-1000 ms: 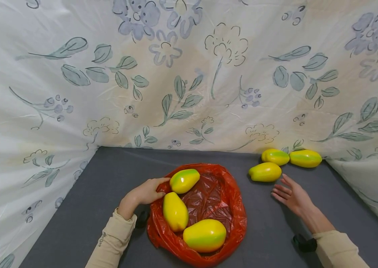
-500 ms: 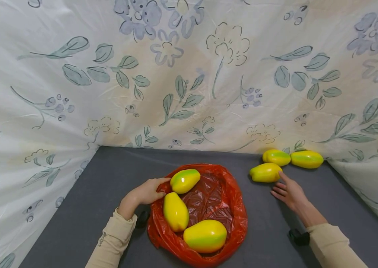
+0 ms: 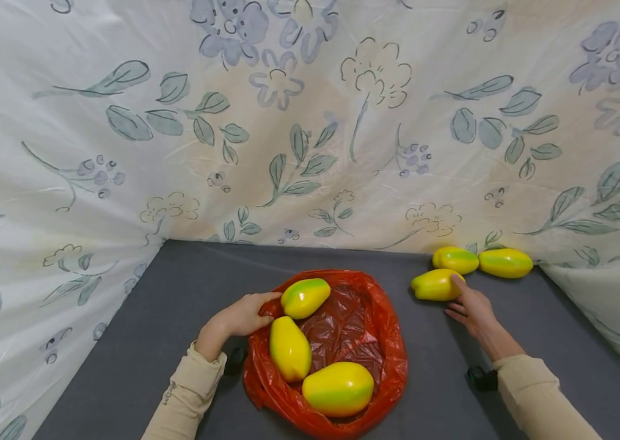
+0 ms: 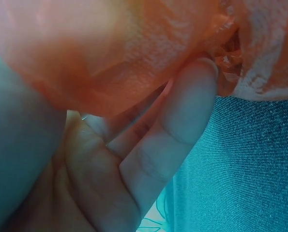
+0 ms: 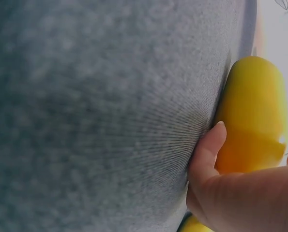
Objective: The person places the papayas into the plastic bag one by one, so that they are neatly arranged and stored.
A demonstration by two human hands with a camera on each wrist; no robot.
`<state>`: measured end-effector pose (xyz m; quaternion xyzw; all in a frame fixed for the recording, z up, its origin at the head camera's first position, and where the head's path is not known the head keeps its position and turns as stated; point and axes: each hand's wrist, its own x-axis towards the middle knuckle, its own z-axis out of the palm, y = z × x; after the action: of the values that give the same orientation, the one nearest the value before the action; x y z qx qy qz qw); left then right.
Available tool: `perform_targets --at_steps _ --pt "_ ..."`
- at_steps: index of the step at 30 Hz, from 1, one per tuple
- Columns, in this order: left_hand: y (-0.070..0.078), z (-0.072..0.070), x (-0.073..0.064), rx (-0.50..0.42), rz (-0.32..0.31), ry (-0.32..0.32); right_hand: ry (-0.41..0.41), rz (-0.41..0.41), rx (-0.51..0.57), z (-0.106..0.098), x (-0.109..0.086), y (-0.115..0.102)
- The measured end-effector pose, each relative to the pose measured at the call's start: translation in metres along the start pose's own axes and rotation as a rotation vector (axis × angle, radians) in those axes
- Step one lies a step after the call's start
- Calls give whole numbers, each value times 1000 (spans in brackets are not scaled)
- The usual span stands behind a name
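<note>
My left hand (image 3: 244, 315) grips the left rim of a red plastic bag (image 3: 392, 366), which stands wide open. In the left wrist view, the thumb (image 4: 187, 106) presses against the thin film. Inside the bag lie three glossy yellow-green papayas, one at the far left (image 3: 305, 298), one at the left (image 3: 290, 348) and one in front (image 3: 338, 389). Right of the bag, my right hand (image 3: 474, 308) holds the right end of another papaya (image 3: 432, 285) lying on the table. The right wrist view has digits on both sides of this papaya (image 5: 254, 111).
Two more papayas (image 3: 455, 260) (image 3: 506, 263) lie at the back right of the dark grey table (image 3: 205, 263), against the flowered cloth (image 3: 375, 183). That cloth rises behind the table and along both sides.
My right hand has moved left, from beside the front papaya of the right-hand group onto its right end. The left hand keeps its hold on the bag.
</note>
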<state>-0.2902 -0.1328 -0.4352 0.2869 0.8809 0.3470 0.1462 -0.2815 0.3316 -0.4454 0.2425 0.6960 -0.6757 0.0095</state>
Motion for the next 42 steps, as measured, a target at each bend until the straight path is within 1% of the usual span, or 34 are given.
perform_targets --at_steps 4,8,11,16,20,23,30,35,42 --pt "-1 1 0 -14 10 -3 39 11 -64 1 3 0" --pt "-1 1 0 22 27 3 67 21 -114 1 4 0" --pt "-1 0 0 51 34 9 67 27 -137 0 4 -1" --pt "-1 0 0 46 28 7 51 25 -162 -1 4 -1" --pt "-1 1 0 52 21 9 59 20 -177 -1 2 0" --pt "-1 1 1 52 13 9 60 15 -172 0 1 1" --pt "-1 2 1 46 10 8 15 11 -139 -1 -6 0" --pt "-2 0 0 43 13 2 12 16 -123 -2 -11 -2" --pt "-2 -1 0 43 5 -1 3 19 -57 -6 -14 -1"
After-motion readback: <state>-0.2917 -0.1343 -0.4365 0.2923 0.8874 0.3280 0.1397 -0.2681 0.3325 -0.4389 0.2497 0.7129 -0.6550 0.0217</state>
